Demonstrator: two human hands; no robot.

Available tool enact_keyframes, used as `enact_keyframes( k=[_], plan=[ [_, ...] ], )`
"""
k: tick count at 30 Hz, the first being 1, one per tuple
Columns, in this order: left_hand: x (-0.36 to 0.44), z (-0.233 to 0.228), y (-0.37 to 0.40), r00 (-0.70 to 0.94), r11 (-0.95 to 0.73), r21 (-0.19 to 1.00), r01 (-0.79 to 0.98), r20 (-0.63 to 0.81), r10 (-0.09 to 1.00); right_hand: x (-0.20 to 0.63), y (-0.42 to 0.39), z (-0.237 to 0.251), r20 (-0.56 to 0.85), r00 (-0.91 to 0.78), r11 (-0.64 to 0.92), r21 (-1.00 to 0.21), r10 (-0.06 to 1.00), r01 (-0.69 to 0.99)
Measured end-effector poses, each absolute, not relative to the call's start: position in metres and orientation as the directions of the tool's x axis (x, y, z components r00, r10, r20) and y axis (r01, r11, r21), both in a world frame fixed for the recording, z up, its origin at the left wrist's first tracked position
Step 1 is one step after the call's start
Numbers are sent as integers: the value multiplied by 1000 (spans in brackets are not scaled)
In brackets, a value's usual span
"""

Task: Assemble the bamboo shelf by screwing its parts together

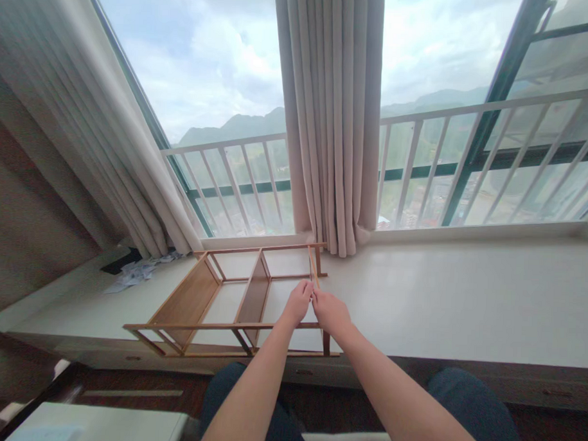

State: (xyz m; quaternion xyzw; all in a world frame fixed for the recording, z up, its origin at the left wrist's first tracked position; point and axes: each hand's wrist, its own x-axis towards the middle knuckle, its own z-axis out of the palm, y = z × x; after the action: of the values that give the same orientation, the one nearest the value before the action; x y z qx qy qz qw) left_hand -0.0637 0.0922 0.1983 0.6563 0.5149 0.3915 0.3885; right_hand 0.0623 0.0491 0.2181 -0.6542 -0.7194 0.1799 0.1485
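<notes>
Pinches a thin wooden bar in the right hand; bunches the fingers of the left hand just beside, cannot tell whether gripping. Has both at the right end of a wooden rack, lying sideways on the white ledge.

Both our bare forearms reach forward over the front edge of the window ledge, converging from either side. Our left hand and right hand meet about midway between its front and back edges, knuckles up, fingers curled in and fingertips nearly together. Our right forearm slants in more than the left. Our knees, in dark trousers, sit apart below the front edge.
</notes>
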Motion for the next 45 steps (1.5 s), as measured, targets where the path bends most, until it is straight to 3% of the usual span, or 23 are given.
enact_keyframes(
  k=[25, 34, 45],
  plan=[
    [-63, 198, 89, 136, -168, 912, 375, 125, 983, 61, 51, 213, -21, -85, 65, -464, 996, 883],
    [-73, 201, 89, 20, -148, 938, 314, 150, 989, 60, 52, 212, -15, -101, 85, -428, 995, 900],
    [-65, 194, 85, 129, -254, 872, 418, 220, 967, 63, 47, 215, -28, -87, 66, -436, 996, 898]
  ],
)
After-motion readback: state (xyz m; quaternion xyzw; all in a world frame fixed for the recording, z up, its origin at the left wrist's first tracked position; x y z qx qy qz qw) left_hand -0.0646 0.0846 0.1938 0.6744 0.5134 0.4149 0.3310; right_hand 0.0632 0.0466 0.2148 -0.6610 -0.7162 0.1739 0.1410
